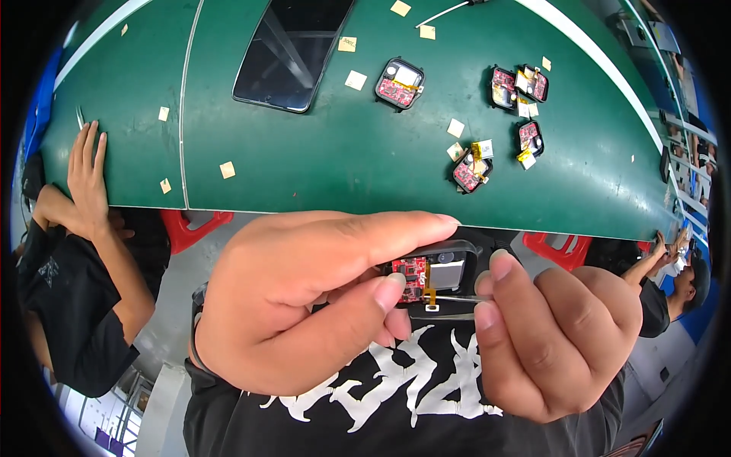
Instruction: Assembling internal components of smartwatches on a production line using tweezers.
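Note:
My left hand [312, 297] is closed around a small black device case [470, 255], held tilted in front of my chest. Inside the case are a red circuit board [411, 268], a silver battery-like block [448, 274] and an orange flex cable [430, 295]. My left thumb presses by the board's edge. Between the thumb and fingers of my right hand [552, 339] is a pair of metal tweezers [455, 299]. One tweezer arm reaches the flex cable's lower end; whether it grips the cable, I cannot tell. My left fingers hide part of the case.
On the green table [304, 167] lie several similar open cases, one at the middle [400, 84] and one nearer me [472, 169]. A black phone [285, 57], a thin metal tool [442, 14] and scattered paper squares [355, 80] lie there too. Another person's hand [87, 171] rests at the left.

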`<state>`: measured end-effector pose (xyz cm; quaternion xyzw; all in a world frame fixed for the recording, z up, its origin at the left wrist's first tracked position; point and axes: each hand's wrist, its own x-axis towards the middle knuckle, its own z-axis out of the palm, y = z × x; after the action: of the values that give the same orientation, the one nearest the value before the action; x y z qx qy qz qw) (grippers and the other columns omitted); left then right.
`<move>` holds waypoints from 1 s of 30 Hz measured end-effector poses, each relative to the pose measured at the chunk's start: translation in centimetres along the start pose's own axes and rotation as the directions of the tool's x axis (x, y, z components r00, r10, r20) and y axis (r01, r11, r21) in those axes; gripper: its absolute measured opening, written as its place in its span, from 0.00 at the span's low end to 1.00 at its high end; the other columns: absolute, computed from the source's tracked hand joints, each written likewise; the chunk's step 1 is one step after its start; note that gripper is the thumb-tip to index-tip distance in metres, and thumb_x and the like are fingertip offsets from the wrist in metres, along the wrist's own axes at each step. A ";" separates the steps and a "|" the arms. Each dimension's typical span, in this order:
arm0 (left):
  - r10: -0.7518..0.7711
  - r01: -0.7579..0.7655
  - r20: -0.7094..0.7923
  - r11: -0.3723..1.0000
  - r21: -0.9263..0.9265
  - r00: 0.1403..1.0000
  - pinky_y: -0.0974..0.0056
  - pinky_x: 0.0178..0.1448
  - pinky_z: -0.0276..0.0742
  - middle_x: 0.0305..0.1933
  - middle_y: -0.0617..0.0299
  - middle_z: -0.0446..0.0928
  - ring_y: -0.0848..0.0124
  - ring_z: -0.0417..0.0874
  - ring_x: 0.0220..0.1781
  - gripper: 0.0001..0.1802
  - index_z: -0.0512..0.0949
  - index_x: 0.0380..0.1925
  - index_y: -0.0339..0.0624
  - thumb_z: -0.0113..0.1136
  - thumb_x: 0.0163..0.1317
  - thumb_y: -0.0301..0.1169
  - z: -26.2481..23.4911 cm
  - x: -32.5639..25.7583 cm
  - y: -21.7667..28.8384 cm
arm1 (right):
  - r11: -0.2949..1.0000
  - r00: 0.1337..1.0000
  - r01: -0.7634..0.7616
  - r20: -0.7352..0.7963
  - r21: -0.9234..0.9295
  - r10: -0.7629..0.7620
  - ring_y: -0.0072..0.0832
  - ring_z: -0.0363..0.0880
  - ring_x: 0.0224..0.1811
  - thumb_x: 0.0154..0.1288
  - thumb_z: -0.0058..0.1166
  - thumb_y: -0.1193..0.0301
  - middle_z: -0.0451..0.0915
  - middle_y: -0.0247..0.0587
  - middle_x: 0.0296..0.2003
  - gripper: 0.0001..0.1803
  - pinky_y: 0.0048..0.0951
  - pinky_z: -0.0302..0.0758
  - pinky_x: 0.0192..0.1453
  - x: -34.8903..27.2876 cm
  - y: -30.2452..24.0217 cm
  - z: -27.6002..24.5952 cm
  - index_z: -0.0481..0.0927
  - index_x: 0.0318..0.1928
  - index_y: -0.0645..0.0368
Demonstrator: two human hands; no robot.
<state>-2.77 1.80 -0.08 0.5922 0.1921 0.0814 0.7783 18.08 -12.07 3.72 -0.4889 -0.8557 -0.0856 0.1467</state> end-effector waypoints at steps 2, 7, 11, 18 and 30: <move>-0.012 0.012 0.008 1.000 0.000 1.000 0.71 0.35 0.87 0.38 0.47 0.85 0.71 0.89 0.31 0.21 0.74 0.61 0.20 0.49 0.70 0.18 0.0 0.0 0.0 | 1.000 1.000 0.009 -0.007 -0.007 -0.009 0.25 0.75 0.27 0.50 0.70 0.82 0.87 0.46 0.37 0.18 0.24 0.62 0.23 -0.1 0.0 0.0 0.79 0.42 0.61; 0.014 -0.015 -0.035 0.999 -0.033 0.999 0.71 0.34 0.86 0.38 0.48 0.85 0.71 0.89 0.31 0.20 0.74 0.61 0.19 0.49 0.71 0.18 0.3 -0.3 -0.2 | 0.997 0.997 -0.073 -0.007 0.006 0.073 0.25 0.76 0.27 0.50 0.70 0.81 0.87 0.45 0.37 0.18 0.26 0.64 0.27 0.0 -1.0 0.0 0.79 0.42 0.60; 0.007 -0.007 0.015 1.000 -0.023 1.000 0.71 0.34 0.86 0.39 0.46 0.85 0.71 0.89 0.31 0.20 0.74 0.61 0.19 0.49 0.72 0.18 -0.1 -0.2 -0.2 | 0.996 0.996 -0.087 -0.014 0.021 0.088 0.25 0.77 0.27 0.50 0.70 0.81 0.87 0.43 0.37 0.18 0.27 0.64 0.29 -0.3 -1.2 0.1 0.79 0.43 0.60; 0.042 -0.042 -0.011 0.998 0.040 0.999 0.72 0.34 0.86 0.43 0.45 0.85 0.73 0.89 0.31 0.20 0.75 0.60 0.20 0.50 0.70 0.16 0.1 -0.6 -0.2 | 0.996 0.999 -0.046 0.016 0.075 0.045 0.25 0.76 0.25 0.50 0.70 0.81 0.87 0.43 0.35 0.18 0.26 0.63 0.28 -0.1 -0.7 -0.3 0.80 0.42 0.60; 0.002 -0.002 -0.001 0.999 0.045 1.000 0.71 0.34 0.83 0.40 0.48 0.85 0.75 0.87 0.31 0.21 0.78 0.59 0.24 0.56 0.66 0.14 0.2 -0.5 -0.4 | 0.988 0.995 0.098 0.014 0.122 -0.100 0.24 0.74 0.24 0.49 0.68 0.81 0.86 0.44 0.32 0.15 0.22 0.57 0.22 -0.7 0.1 -0.1 0.80 0.39 0.63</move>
<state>-3.16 1.33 -0.32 0.6098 0.1940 0.0781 0.7645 18.51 -12.61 3.62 -0.4367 -0.8840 -0.0356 0.1632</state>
